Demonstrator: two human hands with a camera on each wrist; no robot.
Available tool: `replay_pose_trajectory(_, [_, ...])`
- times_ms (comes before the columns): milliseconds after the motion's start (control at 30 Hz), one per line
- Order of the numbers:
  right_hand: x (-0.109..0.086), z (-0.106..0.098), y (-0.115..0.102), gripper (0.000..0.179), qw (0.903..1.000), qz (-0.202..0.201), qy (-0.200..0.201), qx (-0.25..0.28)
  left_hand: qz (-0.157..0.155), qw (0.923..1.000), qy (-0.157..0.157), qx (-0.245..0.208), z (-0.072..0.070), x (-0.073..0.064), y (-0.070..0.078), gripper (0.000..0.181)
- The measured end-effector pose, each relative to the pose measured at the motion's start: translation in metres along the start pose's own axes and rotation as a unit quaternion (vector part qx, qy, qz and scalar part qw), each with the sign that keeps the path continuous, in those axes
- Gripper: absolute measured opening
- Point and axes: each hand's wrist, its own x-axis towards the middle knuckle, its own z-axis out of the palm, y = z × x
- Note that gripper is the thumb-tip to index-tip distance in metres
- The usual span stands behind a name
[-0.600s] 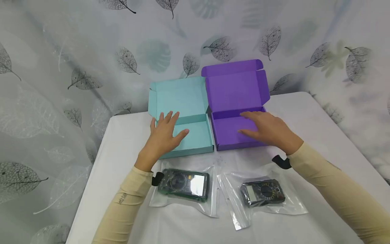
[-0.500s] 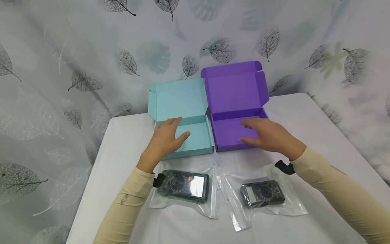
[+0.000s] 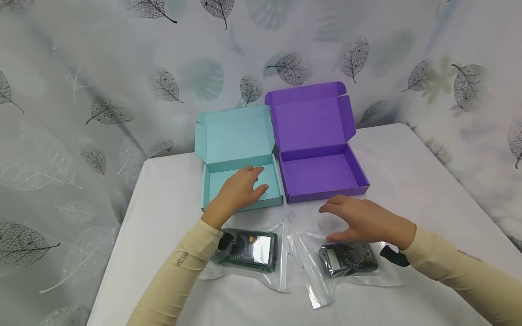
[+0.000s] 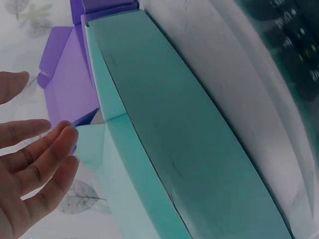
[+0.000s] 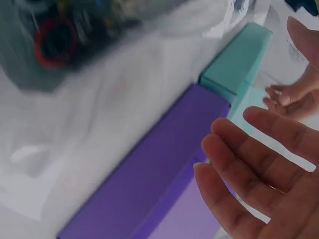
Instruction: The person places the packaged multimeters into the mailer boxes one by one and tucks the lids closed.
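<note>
Over the open teal box [image 3: 244, 136] hovers my left hand [image 3: 240, 188], fingers loosely spread and holding nothing. In the left wrist view those fingers [image 4: 45, 169] stand apart from the teal box's front wall [image 4: 164, 124]. My right hand [image 3: 363, 219] is in the air between the purple box [image 3: 318, 176] and a bagged multimeter [image 3: 350, 258], its fingers relaxed around nothing. The right wrist view shows its palm and fingers [image 5: 244, 164] near the purple box's front wall [image 5: 149, 164]. A second multimeter [image 3: 253, 249], in its own clear zip bag, lies below my left wrist, which partly hides it.
Both boxes stand side by side at the back of the white-covered table [image 3: 171, 181], lids raised. Behind them hangs a leaf-patterned curtain [image 3: 142, 68]. The right multimeter's clear bag [image 3: 316, 285] spreads toward the table's front.
My right hand has come back from the purple box toward the right multimeter. My left hand has shifted slightly right and nearer over the teal box. Boxes and bags stay put.
</note>
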Motion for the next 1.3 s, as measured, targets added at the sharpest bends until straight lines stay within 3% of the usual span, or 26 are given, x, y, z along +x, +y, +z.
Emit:
replay_pose_trajectory(267, [-0.008,0.015,-0.005,0.07,0.9998,-0.021,0.0,0.006,0.0,0.9998,-0.018,0.001,0.004,0.007,0.009,0.058])
replay_pose_trajectory(567, [-0.023,0.025,-0.01,0.087,0.9994,-0.015,-0.032,-0.002,0.033,0.9992,-0.019,0.01,0.019,0.017,0.014,0.063])
replay_pose_trajectory(833, [-0.032,0.037,-0.013,0.087,0.9986,-0.036,-0.033,-0.02,0.066,0.9944,-0.059,0.059,0.037,0.025,0.017,0.068])
replay_pose_trajectory(1000, [-0.034,0.042,-0.013,0.092,0.9973,-0.048,-0.02,-0.052,0.062,0.9909,-0.09,0.079,0.046,0.027,0.019,0.067])
replay_pose_trajectory(1300, [-0.039,0.049,-0.013,0.093,0.9937,-0.055,-0.013,-0.096,0.064,0.9846,-0.114,0.116,0.049,0.028,0.024,0.066])
